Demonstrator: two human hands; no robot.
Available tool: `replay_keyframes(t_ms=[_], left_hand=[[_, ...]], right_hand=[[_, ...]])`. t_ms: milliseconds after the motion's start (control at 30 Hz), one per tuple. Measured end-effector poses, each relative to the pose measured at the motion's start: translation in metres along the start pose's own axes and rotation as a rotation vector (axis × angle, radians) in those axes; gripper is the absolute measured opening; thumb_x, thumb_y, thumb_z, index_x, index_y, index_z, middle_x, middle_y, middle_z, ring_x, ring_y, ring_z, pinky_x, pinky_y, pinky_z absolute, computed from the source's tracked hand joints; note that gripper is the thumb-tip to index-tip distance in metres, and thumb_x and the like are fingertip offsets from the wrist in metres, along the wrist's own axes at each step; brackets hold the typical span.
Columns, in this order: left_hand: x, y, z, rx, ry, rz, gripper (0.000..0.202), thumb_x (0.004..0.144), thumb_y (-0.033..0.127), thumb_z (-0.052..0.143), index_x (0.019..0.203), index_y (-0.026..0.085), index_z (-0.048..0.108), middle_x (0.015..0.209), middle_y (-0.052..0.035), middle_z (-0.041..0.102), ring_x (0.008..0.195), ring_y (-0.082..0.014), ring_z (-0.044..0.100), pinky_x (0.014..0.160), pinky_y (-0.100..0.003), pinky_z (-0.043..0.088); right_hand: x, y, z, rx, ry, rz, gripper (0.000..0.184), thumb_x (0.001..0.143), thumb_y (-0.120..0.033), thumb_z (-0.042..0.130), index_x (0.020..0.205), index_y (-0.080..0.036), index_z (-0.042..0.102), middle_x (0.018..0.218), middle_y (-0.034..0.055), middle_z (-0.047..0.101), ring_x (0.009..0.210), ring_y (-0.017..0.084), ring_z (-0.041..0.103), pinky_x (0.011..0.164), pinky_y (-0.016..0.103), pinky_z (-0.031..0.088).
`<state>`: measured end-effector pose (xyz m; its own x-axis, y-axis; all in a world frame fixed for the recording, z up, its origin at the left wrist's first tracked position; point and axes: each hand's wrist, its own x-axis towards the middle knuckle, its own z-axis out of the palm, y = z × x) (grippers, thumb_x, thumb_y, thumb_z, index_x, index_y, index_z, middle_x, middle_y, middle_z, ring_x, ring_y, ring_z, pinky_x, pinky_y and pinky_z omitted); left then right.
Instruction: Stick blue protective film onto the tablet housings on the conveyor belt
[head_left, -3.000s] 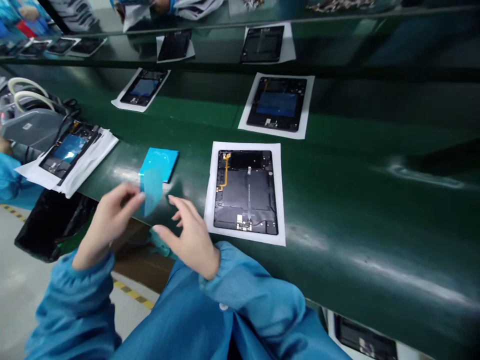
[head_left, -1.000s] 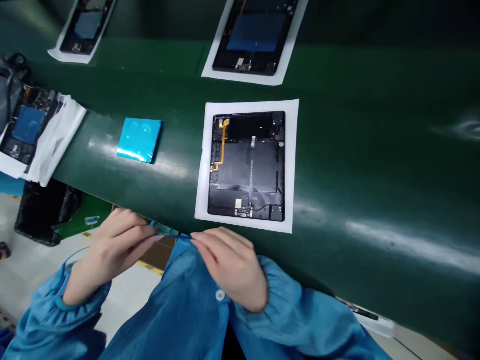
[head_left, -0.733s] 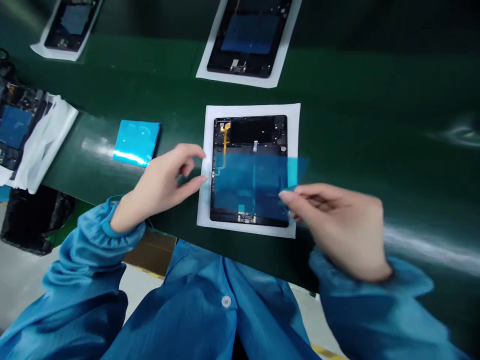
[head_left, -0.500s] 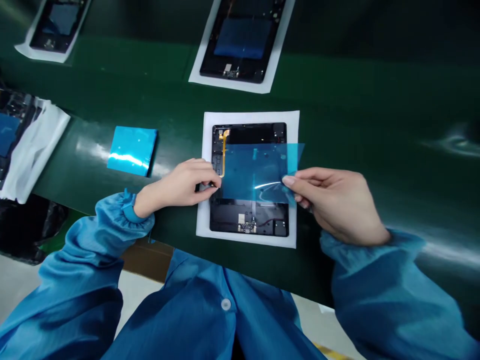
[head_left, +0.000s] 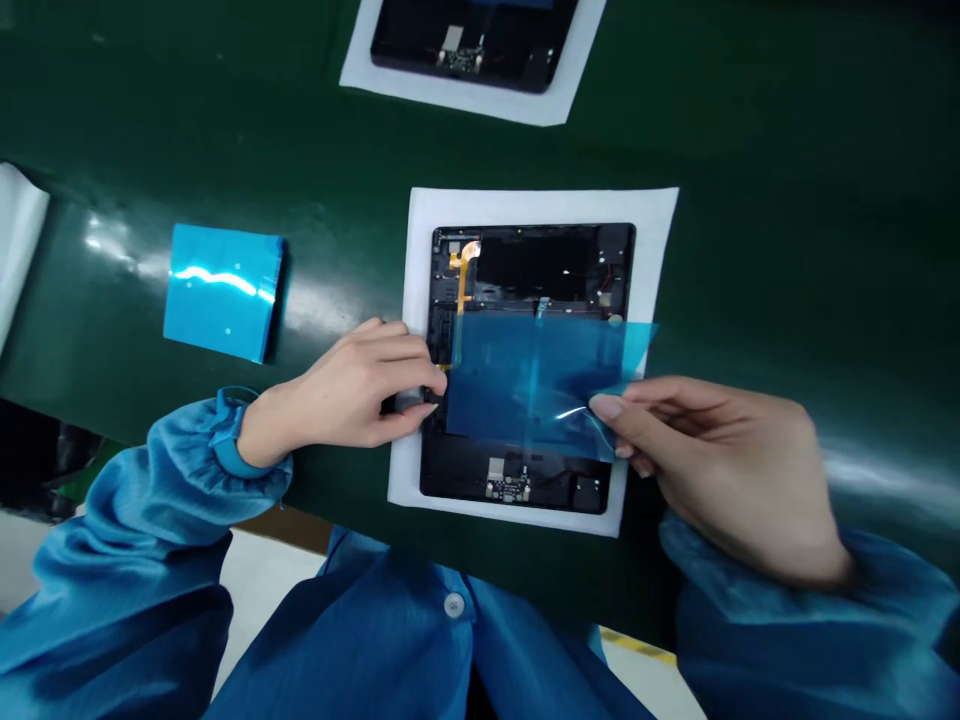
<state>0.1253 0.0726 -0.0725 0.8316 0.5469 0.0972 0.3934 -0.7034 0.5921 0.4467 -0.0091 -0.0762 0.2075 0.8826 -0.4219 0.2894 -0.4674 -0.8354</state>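
A thin clear blue film lies across the middle of an opened tablet, with its right side lifted a little. The tablet's black inside shows an orange ribbon cable at upper left and a small circuit board at the bottom. My right hand is closed on the film's right edge, pinching it between thumb and fingers. My left hand rests over the tablet's left edge, by the film's left side. Its fingers are curled, with thumb and index fingertips slightly apart and nothing visible between them.
A white sheet lies under the tablet on the green table. Blue square films sit stacked to the left. Another opened tablet on its own white sheet is at the top, and a white sheet's edge shows at far left.
The view has shifted closer, with the tablet appearing larger. The film lies lower over the tablet, and my right hand has come down with it. My left thumb and index fingertips have parted slightly.
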Motion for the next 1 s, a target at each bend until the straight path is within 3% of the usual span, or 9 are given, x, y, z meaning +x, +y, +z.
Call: replay_keyframes(t_ms=[300,1000], left_hand=[[0.0005,0.0001,0.0007,0.033,0.018,0.027,0.01,0.105,0.026,0.063,0.105,0.023,0.072,0.094,-0.0014,0.075,0.086,-0.019,0.067,0.078,-0.036,0.044],[-0.0005,0.0009,-0.0011,0.002,-0.01,-0.009,0.007,0.106,0.027,0.062,0.106,0.023,0.068,0.097,-0.0019,0.075,0.087,-0.0201,0.066,0.081,-0.037,0.045]], right_hand=[[-0.0034,0.0006,-0.0019,-0.047,-0.005,-0.058,0.021,0.079,-0.046,0.092,0.081,-0.026,0.086,0.056,-0.0008,0.069,0.043,0.01,0.059,0.041,0.016,0.051],[-0.0029,0.0015,-0.001,-0.048,-0.007,-0.052,0.028,0.079,-0.052,0.093,0.082,-0.024,0.086,0.056,-0.0003,0.068,0.043,0.01,0.058,0.042,0.018,0.051]])
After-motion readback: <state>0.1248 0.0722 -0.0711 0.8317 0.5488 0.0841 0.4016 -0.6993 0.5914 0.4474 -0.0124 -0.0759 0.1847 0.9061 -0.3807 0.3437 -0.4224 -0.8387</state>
